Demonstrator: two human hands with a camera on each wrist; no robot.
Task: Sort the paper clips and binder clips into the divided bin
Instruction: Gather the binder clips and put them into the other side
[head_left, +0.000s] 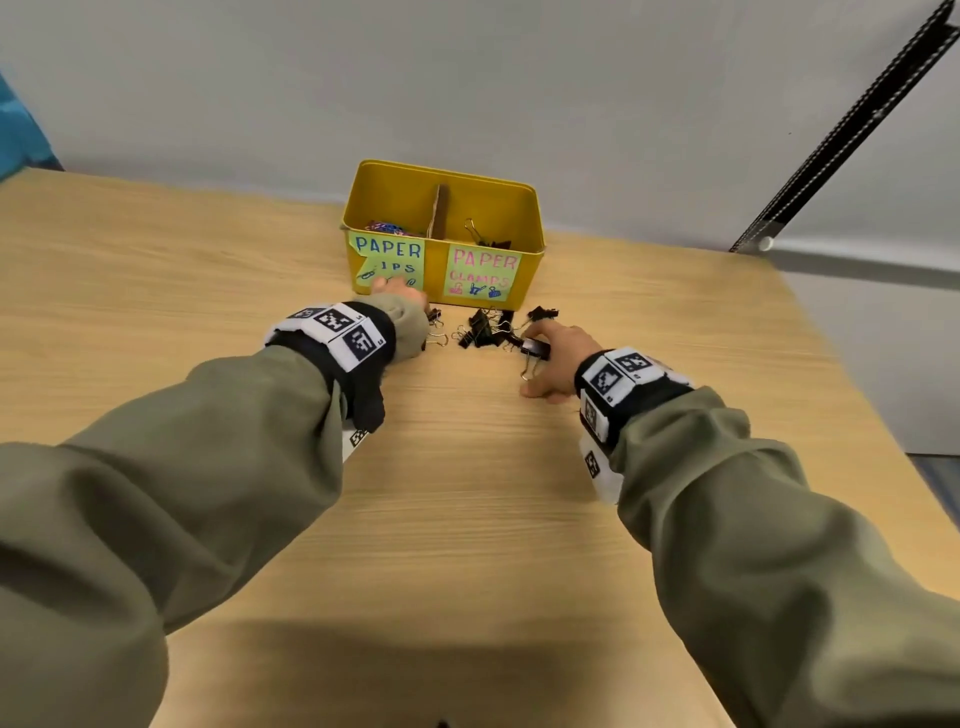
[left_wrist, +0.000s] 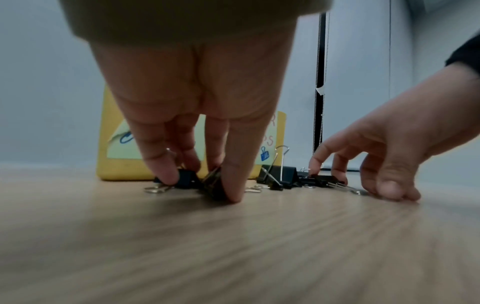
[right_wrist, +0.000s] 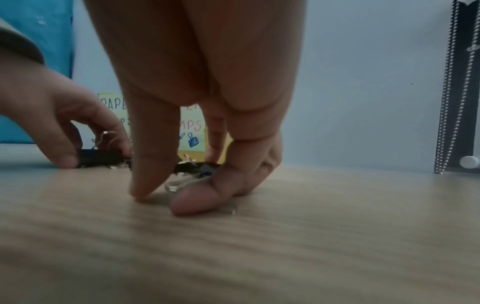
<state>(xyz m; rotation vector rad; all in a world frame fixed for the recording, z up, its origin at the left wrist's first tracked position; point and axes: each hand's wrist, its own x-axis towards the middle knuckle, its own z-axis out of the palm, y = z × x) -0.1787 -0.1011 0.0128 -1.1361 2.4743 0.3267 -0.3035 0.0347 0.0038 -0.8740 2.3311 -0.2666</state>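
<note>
Sleeves, head view: olive sleeves (head_left: 218, 467) fill the foreground over a wooden table (head_left: 467, 519).
Left hand (head_left: 400, 291): down at the left end of the binder clips (head_left: 485, 330), just before the yellow bin (head_left: 527, 208).
Right hand (head_left: 563, 353): fingers curled round one black binder clip (head_left: 535, 347).
Bin: paper clips (head_left: 384, 227) in the left compartment, clamps in the right.
Left wrist view: fingers (left_wrist: 162, 164) bent, pinching black clips on the tabletop.
Right wrist view: thumb (right_wrist: 192, 202) and forefinger close on a clip's wire handle (right_wrist: 179, 182).
</note>
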